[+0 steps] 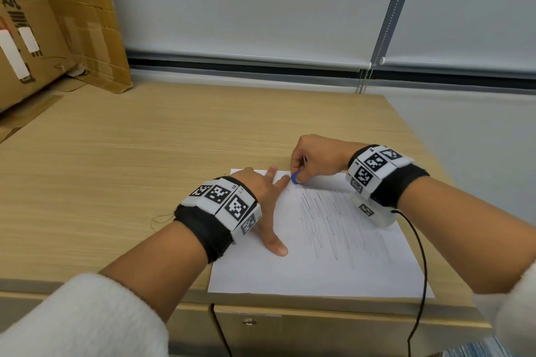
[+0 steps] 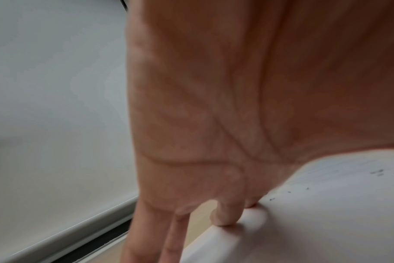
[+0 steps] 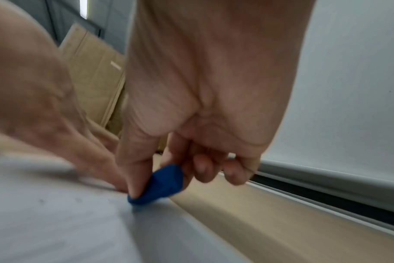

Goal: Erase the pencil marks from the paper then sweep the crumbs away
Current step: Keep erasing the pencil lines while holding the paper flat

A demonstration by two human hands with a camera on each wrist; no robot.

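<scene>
Our left hand (image 1: 262, 193) lies flat, fingers spread, on one white paper sheet (image 1: 290, 269); our right hand (image 1: 314, 158) pinches one rounded blue eraser (image 1: 296, 177) above grey pencil scribbles (image 1: 333, 226) on the woodgrain tabletop (image 1: 145, 168).

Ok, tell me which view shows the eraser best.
The right wrist view: the blue eraser fills the foreground, pinched by the right hand, its tip on the paper. The head view shows it only as a small blue spot. The left wrist view does not show it.
</scene>
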